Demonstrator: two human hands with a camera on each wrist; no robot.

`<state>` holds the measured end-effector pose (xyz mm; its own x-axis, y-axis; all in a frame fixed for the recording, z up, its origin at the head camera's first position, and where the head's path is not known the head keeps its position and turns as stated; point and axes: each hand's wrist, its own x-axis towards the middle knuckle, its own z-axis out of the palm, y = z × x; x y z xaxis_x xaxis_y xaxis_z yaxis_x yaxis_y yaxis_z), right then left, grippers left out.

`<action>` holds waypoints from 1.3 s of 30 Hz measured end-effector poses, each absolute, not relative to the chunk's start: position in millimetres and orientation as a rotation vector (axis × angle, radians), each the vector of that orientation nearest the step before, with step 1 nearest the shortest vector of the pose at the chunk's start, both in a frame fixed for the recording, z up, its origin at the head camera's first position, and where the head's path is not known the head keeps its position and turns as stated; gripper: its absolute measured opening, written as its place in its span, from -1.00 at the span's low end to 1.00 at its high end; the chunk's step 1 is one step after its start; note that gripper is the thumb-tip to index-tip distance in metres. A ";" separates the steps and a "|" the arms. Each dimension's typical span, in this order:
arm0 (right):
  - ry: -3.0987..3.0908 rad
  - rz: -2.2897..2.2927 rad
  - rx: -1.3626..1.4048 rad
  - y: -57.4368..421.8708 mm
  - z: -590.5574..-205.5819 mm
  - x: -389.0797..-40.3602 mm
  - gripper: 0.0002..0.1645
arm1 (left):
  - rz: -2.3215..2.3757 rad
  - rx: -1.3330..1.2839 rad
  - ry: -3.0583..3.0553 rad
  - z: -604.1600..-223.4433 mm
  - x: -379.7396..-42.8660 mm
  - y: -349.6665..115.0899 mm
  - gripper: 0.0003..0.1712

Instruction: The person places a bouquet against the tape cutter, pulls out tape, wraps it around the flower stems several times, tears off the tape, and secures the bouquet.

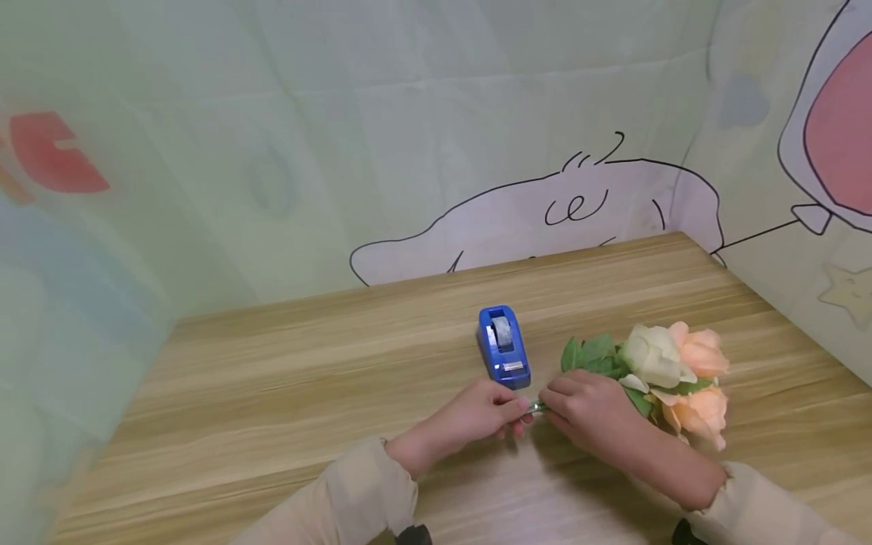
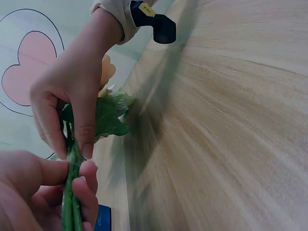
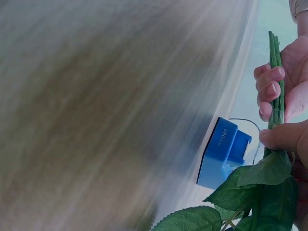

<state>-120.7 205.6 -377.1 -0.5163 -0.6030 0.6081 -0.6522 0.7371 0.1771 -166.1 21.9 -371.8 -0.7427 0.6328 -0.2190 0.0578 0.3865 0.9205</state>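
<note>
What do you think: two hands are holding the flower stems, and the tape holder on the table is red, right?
Not quite: the tape holder on the table is blue, not red, as the head view shows. The left hand and right hand do hold the flower stems.

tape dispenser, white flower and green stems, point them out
Tape dispenser (image 1: 507, 356), head view, middle of its blue body.
White flower (image 1: 650, 356), head view, on its petals.
Green stems (image 2: 69, 198), left wrist view, lower part of one stem.

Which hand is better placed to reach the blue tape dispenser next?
Probably the left grip: it looks closer to the dispenser, and the right grip, nearer the flowers, could hold the stems alone.
</note>
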 end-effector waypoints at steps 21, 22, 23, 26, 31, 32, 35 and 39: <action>-2.487 0.159 0.880 196.6 -366.5 -117.0 -0.73 | 1.232 0.574 2.315 -370.9 -165.0 23.9 -0.85; -2.511 0.162 0.868 195.9 -365.3 -117.0 -0.75 | 1.228 0.583 2.322 -371.2 -165.2 24.1 -0.86; -2.533 0.159 0.856 195.2 -363.9 -117.2 -0.76 | 1.229 0.589 2.326 -371.1 -165.2 24.2 -0.86; -2.584 0.146 0.831 193.3 -360.9 -118.1 -0.76 | 1.224 0.612 2.344 -371.3 -165.4 24.4 -0.86; -2.654 0.123 0.805 189.7 -355.8 -119.7 -0.74 | 1.179 0.677 2.432 -372.7 -165.3 24.0 -0.88; -2.671 0.114 0.798 189.0 -354.8 -119.9 -0.74 | 1.164 0.699 2.459 -373.2 -165.3 24.0 -0.89; -2.723 0.064 0.759 186.3 -351.8 -120.5 -0.76 | 1.123 0.754 2.539 -374.0 -164.8 24.1 -0.89; -2.803 -0.016 0.711 182.1 -348.3 -121.5 -0.75 | 1.085 0.803 2.626 -376.5 -163.3 25.3 -0.89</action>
<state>-121.5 182.1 -348.3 -0.8501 -0.4704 0.2368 -0.4677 0.8810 0.0711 -163.3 25.3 -376.5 -0.8356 0.5485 0.0316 0.4108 0.5856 0.6988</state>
